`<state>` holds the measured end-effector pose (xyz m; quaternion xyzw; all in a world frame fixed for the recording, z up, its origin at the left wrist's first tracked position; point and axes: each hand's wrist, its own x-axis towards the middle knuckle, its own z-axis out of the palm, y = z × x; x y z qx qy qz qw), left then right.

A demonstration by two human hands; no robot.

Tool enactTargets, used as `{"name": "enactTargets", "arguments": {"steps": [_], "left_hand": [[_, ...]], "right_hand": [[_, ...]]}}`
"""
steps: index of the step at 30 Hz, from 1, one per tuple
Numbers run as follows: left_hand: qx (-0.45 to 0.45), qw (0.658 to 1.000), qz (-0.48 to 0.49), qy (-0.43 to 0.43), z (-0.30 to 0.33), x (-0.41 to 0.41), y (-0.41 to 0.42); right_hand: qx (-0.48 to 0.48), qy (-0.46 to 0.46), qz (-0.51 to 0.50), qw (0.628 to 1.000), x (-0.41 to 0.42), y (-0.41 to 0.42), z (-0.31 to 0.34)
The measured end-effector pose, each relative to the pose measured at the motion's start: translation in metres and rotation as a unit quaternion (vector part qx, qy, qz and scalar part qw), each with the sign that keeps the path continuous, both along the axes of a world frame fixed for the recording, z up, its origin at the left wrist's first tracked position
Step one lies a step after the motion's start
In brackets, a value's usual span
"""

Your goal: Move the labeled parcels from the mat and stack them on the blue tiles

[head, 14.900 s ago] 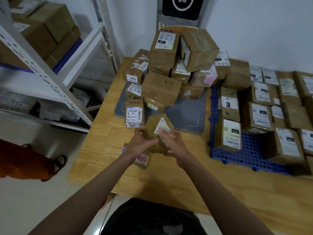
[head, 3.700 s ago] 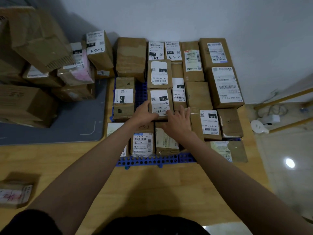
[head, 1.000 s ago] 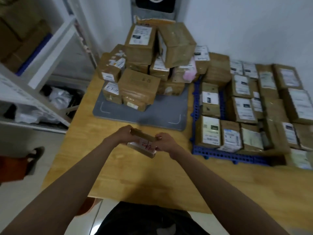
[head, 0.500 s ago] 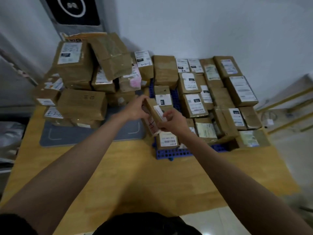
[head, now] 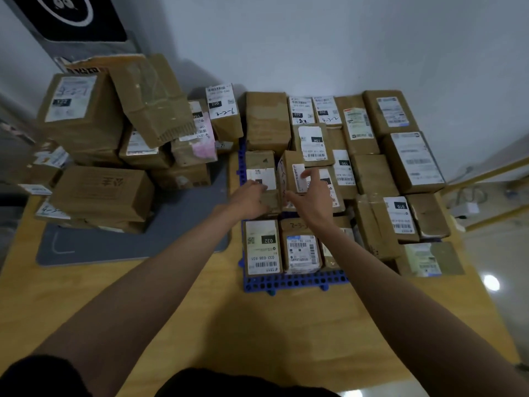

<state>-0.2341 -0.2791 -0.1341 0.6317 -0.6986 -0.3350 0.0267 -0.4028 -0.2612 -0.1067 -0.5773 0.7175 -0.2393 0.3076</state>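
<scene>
On the blue tiles (head: 294, 282), both hands seat a slim parcel (head: 290, 176) on edge, right hand (head: 310, 202) fingers spread, left hand (head: 250, 199) fingers unclear; advise pressing it upright between neighbours

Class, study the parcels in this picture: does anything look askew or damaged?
Yes. On the mat pile, the top box sits tilted, leaning over its neighbours, with a torn flap edge. On the blue tiles, the slim parcel between the hands stands on edge, slanted.

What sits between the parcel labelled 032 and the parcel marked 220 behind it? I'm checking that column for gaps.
In the head view, one parcel fills it, the left hand resting on it, between 032 and 220.
</scene>
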Motion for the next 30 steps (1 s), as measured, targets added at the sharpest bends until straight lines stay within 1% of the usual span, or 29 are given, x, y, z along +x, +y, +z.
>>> {"name": "enactTargets", "arguments": {"steps": [6, 11, 14, 16, 20, 26, 30], "left_hand": [[0.022, 0.999, -0.020, -0.026, -0.027, -0.012, -0.006], [0.080, 0.991, -0.050, -0.089, -0.041, -0.012, -0.003], [0.073, 0.992, -0.053, -0.088, -0.043, -0.011, -0.002], [0.074, 0.992, -0.058, -0.081, -0.041, -0.010, -0.002], [0.083, 0.993, -0.060, -0.064, -0.036, -0.007, -0.004], [0.056, 0.997, -0.030, -0.045, -0.019, 0.001, 0.005], [0.051, 0.998, -0.028, -0.032, 0.002, 0.020, 0.016]], "right_hand": [[0.025, 0.060, 0.010, 0.998, 0.002, -0.023, -0.031], [0.067, 0.103, 0.042, 0.992, 0.004, -0.029, -0.046], [0.123, 0.135, 0.066, 0.981, 0.004, -0.028, -0.052], [0.143, 0.155, 0.085, 0.974, 0.004, -0.028, -0.052], [0.137, 0.176, 0.103, 0.969, 0.002, -0.028, -0.043], [0.115, 0.181, 0.126, 0.969, 0.001, -0.021, -0.020], [0.102, 0.177, 0.177, 0.963, 0.004, -0.012, -0.011]]}}
